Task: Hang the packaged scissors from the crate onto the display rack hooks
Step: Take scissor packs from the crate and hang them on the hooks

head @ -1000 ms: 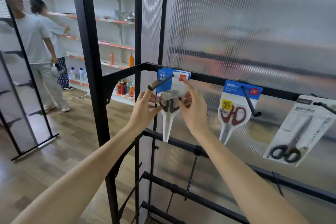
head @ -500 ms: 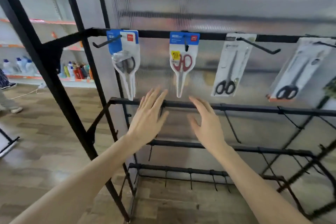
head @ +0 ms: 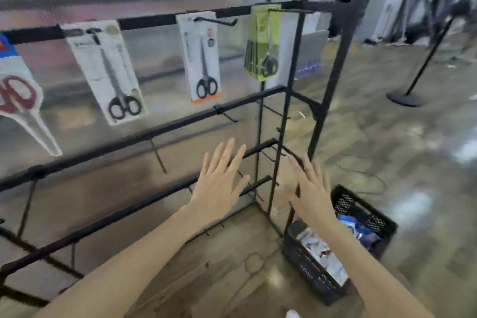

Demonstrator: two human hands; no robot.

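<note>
Both bare arms stretched forward — left hand (head: 219,183) and right hand (head: 308,188) flat, fingers spread, holding nothing.

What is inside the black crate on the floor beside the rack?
The black crate holds a loose pile of packaged goods, white and blue, too blurred to identify. The right forearm covers the middle of the pile, and what lies underneath cannot be seen.
</note>
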